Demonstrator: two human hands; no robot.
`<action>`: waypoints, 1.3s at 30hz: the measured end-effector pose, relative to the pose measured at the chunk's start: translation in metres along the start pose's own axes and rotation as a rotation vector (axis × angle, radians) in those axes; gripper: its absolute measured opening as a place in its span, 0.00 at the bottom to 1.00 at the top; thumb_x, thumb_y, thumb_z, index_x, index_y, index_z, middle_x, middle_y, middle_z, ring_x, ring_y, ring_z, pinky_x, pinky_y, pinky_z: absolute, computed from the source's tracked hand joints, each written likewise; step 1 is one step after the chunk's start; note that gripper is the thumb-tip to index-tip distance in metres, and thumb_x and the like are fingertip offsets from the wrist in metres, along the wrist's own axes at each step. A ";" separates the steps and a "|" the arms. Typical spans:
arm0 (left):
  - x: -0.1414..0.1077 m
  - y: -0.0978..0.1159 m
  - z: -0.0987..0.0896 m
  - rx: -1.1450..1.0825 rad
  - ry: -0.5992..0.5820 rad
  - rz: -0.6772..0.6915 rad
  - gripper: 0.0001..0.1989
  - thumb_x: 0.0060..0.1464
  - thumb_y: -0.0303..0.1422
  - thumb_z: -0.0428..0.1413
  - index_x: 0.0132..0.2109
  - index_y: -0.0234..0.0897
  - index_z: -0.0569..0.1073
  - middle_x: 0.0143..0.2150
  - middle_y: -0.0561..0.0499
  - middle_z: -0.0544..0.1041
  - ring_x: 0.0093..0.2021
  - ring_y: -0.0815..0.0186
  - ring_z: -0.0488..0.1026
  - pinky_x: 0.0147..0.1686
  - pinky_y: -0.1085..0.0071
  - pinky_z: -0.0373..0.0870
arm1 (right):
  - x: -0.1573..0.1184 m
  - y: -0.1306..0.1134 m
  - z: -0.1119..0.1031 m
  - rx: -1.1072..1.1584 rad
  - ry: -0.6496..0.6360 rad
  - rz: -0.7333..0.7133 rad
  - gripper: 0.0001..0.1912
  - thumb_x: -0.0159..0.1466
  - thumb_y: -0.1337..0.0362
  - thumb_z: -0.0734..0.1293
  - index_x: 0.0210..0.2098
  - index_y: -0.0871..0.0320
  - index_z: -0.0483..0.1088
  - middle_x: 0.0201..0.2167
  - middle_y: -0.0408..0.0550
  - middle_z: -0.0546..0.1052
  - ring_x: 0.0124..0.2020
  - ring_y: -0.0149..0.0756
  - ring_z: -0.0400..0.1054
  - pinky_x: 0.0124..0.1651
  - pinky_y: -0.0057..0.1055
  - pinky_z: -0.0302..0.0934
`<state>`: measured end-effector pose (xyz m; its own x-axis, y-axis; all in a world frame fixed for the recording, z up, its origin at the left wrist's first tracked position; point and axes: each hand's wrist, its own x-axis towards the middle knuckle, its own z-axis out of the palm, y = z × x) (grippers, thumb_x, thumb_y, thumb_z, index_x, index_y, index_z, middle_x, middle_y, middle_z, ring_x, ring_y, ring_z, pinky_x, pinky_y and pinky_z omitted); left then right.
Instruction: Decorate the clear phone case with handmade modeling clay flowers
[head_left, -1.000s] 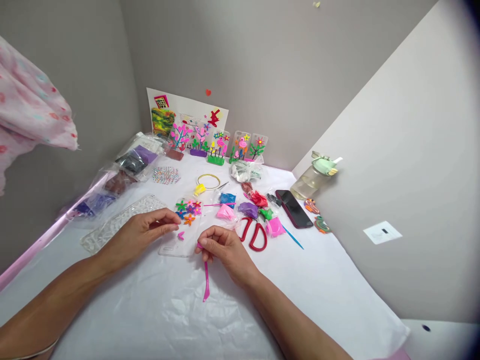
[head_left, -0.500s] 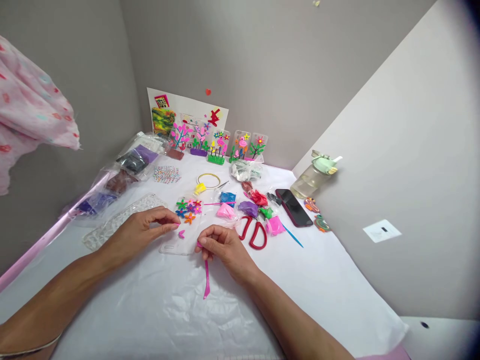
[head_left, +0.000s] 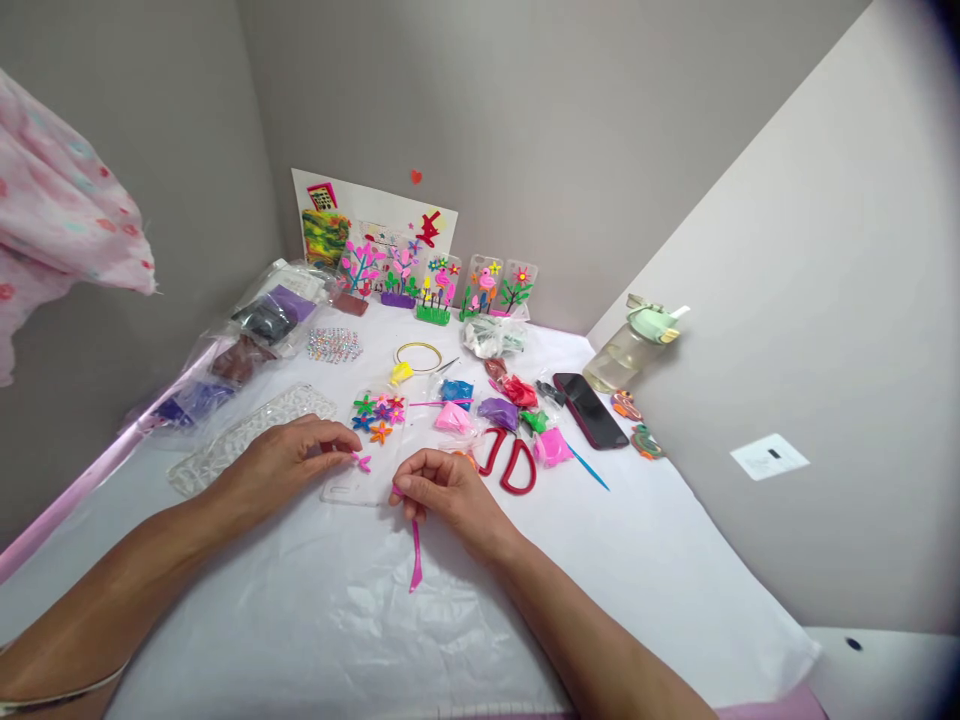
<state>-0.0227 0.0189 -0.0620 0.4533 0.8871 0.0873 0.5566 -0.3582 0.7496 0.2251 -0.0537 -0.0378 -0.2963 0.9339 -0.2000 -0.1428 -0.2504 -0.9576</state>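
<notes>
A clear phone case [head_left: 349, 488] lies flat on the white-covered table, with several small clay flowers [head_left: 381, 412] in many colours on its upper part. My left hand [head_left: 319, 445] pinches a small pink clay piece at the case's left side, right beside a pink clay petal [head_left: 364, 464]. At the case's lower right, my right hand [head_left: 431, 490] is closed with pink clay between thumb and finger. A pink modelling tool [head_left: 415, 560] sticks out below that hand, its flat end pointing down. Its upper part is hidden by the fingers.
Red-handled scissors [head_left: 517, 468], clay packets [head_left: 498, 412], a phone [head_left: 591, 411] and a blue tool [head_left: 589, 467] lie to the right. A bottle [head_left: 628, 350] stands behind them. A textured case [head_left: 247, 440] is left, a gold bangle [head_left: 418, 356] beyond, decorated cases [head_left: 433, 290] along the wall.
My left hand has brought its pink piece slightly down, close to the petal on the case. My right hand has hardly moved. The view has shifted slightly.
</notes>
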 end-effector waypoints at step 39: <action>-0.020 0.055 0.029 -0.071 -0.037 0.193 0.08 0.66 0.39 0.55 0.49 0.47 0.76 0.47 0.53 0.81 0.49 0.60 0.77 0.50 0.66 0.72 | 0.004 0.004 -0.001 0.111 0.086 -0.033 0.22 0.49 0.52 0.85 0.32 0.59 0.77 0.26 0.41 0.79 0.25 0.29 0.70 0.34 0.28 0.64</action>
<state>0.0187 -0.0269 -0.0417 0.5729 0.7922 0.2102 0.4073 -0.4977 0.7658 0.2245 -0.0511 -0.0424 -0.2081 0.9595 -0.1901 -0.2562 -0.2410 -0.9361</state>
